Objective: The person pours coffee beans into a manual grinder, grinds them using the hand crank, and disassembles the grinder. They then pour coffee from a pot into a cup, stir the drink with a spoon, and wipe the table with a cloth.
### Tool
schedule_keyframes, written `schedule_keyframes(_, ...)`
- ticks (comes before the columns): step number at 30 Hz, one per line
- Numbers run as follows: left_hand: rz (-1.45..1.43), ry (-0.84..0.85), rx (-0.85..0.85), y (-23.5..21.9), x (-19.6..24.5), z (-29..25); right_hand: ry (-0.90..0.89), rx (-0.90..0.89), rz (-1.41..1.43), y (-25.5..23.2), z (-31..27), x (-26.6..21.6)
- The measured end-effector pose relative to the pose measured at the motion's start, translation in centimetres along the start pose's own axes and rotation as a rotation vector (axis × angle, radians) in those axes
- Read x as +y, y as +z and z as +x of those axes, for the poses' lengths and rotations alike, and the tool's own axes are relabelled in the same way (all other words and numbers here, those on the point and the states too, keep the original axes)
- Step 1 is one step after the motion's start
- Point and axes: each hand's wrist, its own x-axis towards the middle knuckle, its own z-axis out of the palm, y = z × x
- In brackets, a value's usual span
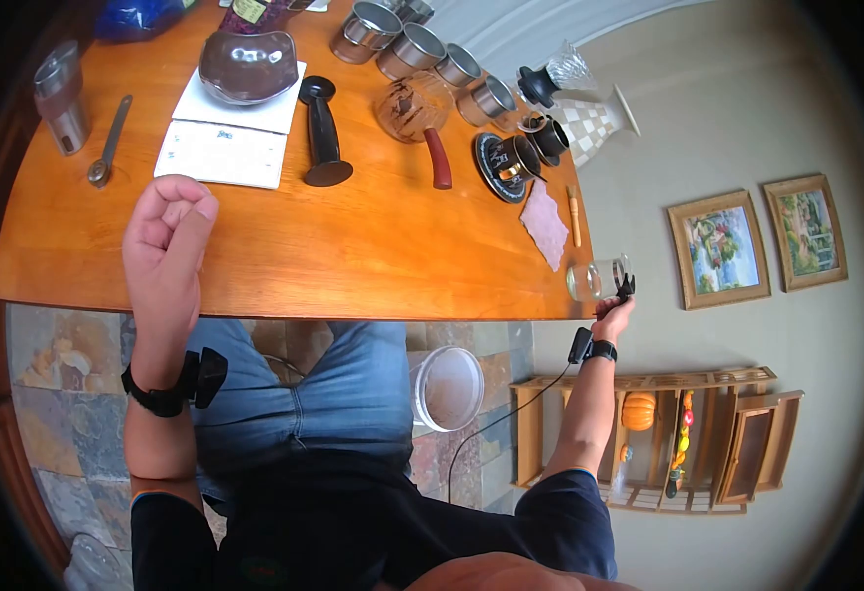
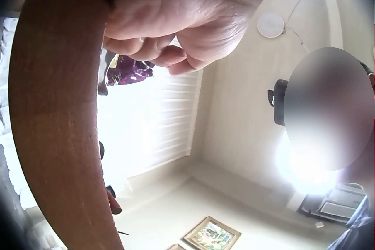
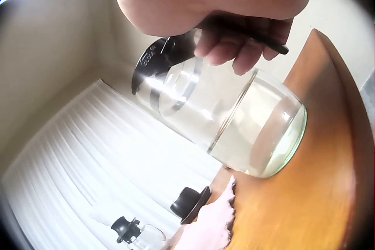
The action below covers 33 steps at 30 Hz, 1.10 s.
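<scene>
At the table's right end, my right hand [image 1: 613,317] grips the black handle [image 3: 258,38] of a glass carafe [image 3: 234,118]. Clear liquid fills its lower part, and a black lid [image 3: 161,56] marked "CLOSE" covers the top. Its base is right at the tabletop in the right wrist view. My left hand [image 1: 166,241] lies at the table's front edge, fingers loosely curled, holding nothing. Just beyond it is a white scale [image 1: 220,153] bearing a glossy dark bowl [image 1: 248,69]. A metal measuring spoon [image 1: 109,143] lies to the left of the scale.
A black double-ended tool [image 1: 323,138], a glass pot with a red handle [image 1: 437,158] and several metal cups [image 1: 412,49] stand farther back. Near the carafe are a pink cloth [image 1: 545,227], a wooden stick [image 1: 576,217] and a black cup [image 1: 515,158]. A white bucket [image 1: 449,389] stands below.
</scene>
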Motion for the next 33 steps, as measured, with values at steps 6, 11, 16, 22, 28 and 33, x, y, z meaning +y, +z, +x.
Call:
schedule_keyframes(6,-0.024,-0.006,0.009,0.3,0.3,0.0,0.001,0.016,0.030,0.0,1.1,0.4)
schedule_keyframes(11,0.033,-0.013,0.009,0.3,0.1,0.0,0.032,0.014,0.114,0.5,1.3,0.1)
schedule_keyframes(16,0.046,-0.043,0.047,0.9,0.6,0.1,0.015,0.093,0.189,1.1,1.9,0.3)
schedule_keyframes(22,0.042,-0.004,0.028,0.8,0.4,0.1,-0.098,0.106,0.197,3.5,-2.1,-5.3)
schedule_keyframes(28,0.079,0.008,0.009,0.7,0.1,-0.1,-0.112,-0.139,0.303,6.2,-5.2,-10.0)
schedule_keyframes(33,0.099,0.022,0.004,0.6,0.2,-0.2,-0.040,-0.361,0.291,11.1,-8.5,-12.8)
